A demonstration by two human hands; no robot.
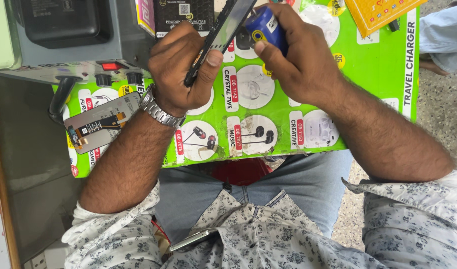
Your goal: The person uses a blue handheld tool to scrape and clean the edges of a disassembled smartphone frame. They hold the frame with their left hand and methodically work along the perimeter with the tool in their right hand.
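My left hand (181,67) grips a dark, thin phone (223,31) by its edge, tilted up on its side over a green printed board (373,94). A metal watch (158,110) sits on that wrist. My right hand (298,57) is closed around a small blue cylindrical bottle (264,25), its end held close against the phone's edge. Both hands hover above the board, near its far side.
A loose grey display panel with a flex cable (100,122) lies on the board's left part. A grey machine with a red switch and black knobs (89,45) stands at the left. A yellow pad (380,12) lies top right. Another phone (193,240) rests in my lap.
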